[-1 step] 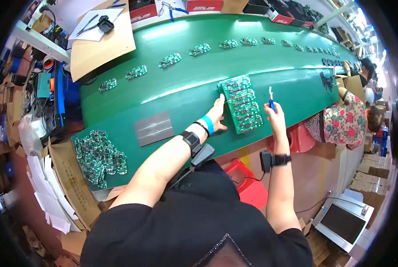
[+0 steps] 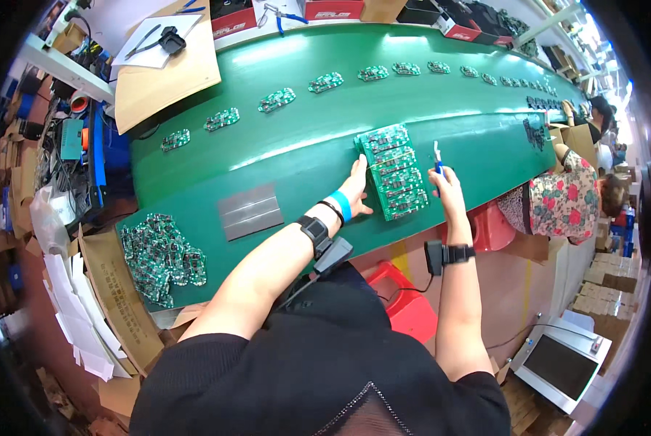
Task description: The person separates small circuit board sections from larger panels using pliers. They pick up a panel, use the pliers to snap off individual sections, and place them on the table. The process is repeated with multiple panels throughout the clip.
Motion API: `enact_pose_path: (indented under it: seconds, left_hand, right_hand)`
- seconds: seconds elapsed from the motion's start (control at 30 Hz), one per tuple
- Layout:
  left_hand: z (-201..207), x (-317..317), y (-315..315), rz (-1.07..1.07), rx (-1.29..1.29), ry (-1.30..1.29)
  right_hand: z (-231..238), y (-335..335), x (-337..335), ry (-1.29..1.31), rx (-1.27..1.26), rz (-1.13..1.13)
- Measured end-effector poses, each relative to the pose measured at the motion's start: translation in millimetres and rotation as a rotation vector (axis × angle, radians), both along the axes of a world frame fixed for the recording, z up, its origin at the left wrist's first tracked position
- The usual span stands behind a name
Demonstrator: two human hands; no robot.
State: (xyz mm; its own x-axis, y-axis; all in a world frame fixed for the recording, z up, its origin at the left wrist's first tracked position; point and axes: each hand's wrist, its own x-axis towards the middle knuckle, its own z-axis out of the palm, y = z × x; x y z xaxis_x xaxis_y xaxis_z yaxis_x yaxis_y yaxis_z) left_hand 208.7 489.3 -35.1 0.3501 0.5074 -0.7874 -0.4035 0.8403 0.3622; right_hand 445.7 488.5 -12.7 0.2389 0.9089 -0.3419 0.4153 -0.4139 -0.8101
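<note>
A stack of green circuit-board panels [image 2: 396, 190] rests on the green bench in front of me, a thin yellowish band running across its top. My left hand [image 2: 355, 187] is at the stack's left side, fingers stretched along the edge and thumb apart. To the right of the stack, my right hand [image 2: 449, 190] is closed round a slim blue-handled tool [image 2: 439, 166]. Its pale metal tip points away from me and stays clear of the boards; its exact kind is too small to tell.
Loose circuit boards lie in a pile [image 2: 163, 258] at the near left, beside a grey sheet [image 2: 251, 211]. Single boards [image 2: 277, 99] form a row along the bench [image 2: 296, 163]. Blue-handled pliers [image 2: 285, 16] lie at the back. A person in a flowered top [image 2: 561, 196] sits at the right.
My right hand and the blue-handled tool have shifted slightly left, toward the board stack. My left hand remains beside the stack.
</note>
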Motion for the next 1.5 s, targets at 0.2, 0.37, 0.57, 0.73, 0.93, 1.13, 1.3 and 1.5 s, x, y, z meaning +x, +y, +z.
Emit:
enact_pose_path:
  seconds: [0.2, 0.37, 0.57, 0.73, 0.93, 1.13, 1.3, 1.5]
  left_hand:
    - [-17, 13, 3, -0.059, 0.141, -0.236]
    - [-11, -2, -13, -0.012, 0.203, -0.280]
    - [-13, -23, -37, 0.061, 0.181, -0.212]
    - [-5, -60, -30, -0.123, 0.399, 0.224]
    - [-35, -76, 8, -0.109, 0.903, 0.710]
    - [-44, -87, 24, -0.336, 1.092, 0.696]
    - [-50, -92, 32, -0.407, 1.108, 0.709]
    - [-52, -91, 41, -0.437, 1.109, 0.711]
  right_hand:
    - [-57, 20, 6, 0.517, -0.137, 0.053]
    - [-53, 17, -13, 0.587, -0.227, 0.146]
    - [-46, 15, -43, 0.344, -0.144, 0.181]
    - [15, -28, -46, 0.543, 0.228, 0.121]
    - [17, -124, -112, 1.203, -0.404, 0.279]
    - [-32, -138, -163, 1.371, -0.489, 0.025]
    - [-56, -119, -180, 1.452, -0.420, -0.076]
    - [-65, -106, -189, 1.449, -0.362, -0.123]
